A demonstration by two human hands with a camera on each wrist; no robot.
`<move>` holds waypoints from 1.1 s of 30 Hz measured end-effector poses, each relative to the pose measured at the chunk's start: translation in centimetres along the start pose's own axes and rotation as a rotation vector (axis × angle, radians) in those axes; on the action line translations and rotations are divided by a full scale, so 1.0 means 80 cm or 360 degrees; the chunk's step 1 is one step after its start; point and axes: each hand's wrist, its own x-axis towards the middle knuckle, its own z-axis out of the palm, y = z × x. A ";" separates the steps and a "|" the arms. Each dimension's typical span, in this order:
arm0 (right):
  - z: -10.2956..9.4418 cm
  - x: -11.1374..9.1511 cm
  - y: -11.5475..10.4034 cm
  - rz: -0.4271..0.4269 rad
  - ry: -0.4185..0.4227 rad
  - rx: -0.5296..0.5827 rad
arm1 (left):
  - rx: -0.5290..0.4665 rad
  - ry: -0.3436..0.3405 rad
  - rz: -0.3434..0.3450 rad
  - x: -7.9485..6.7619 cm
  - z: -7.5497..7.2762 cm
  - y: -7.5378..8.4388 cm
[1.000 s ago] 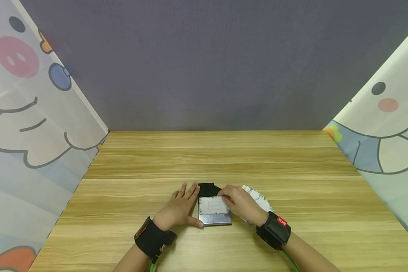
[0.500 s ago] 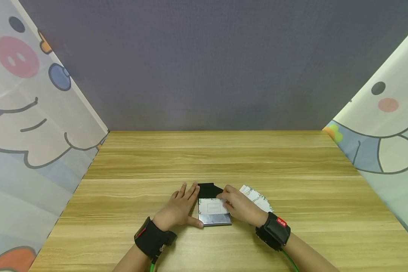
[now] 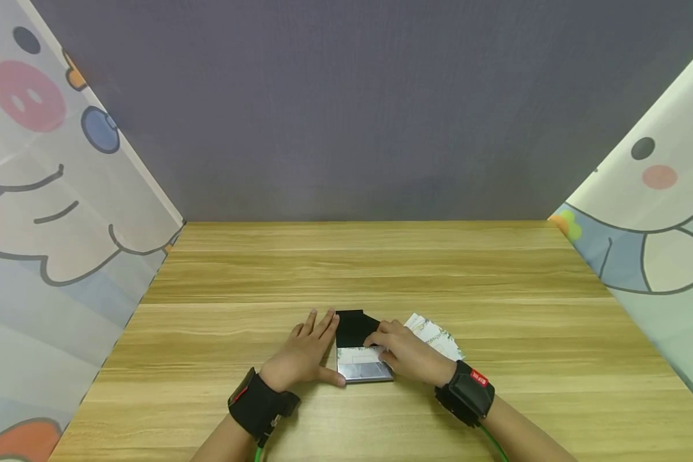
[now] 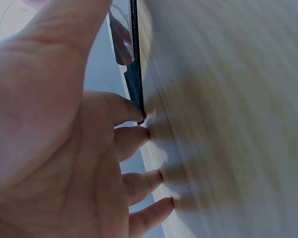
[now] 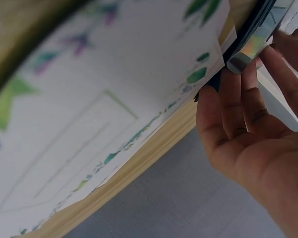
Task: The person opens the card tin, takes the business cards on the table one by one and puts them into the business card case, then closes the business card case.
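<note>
A black card holder [image 3: 353,328] lies opened on the table, with a shiny silver pocket on its near half. One white card [image 3: 349,355] with a leafy border stands partly inside that pocket, its upper strip showing. My right hand [image 3: 409,353] holds this card near its upper right edge with bent fingers; the exact grip is partly hidden. My left hand [image 3: 303,355] lies spread at the holder's left side, fingertips by the black flap and thumb at the near left corner. In the left wrist view, fingers [image 4: 131,141] extend along the holder's edge.
Several white cards [image 3: 440,338] with floral borders lie fanned on the wooden table [image 3: 346,269], right of the holder and partly under the right forearm's side. A grey panel [image 3: 346,115] rises behind the table. Printed curtains flank both sides.
The card has slid nearer to me, deeper into the silver pocket, and more of the black flap shows. My right hand has moved with it. My left hand stays put.
</note>
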 end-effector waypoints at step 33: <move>-0.023 -0.038 0.027 0.0104 0.0016 0.0096 | -0.0004 0.0000 0.0008 -0.002 -0.002 0.002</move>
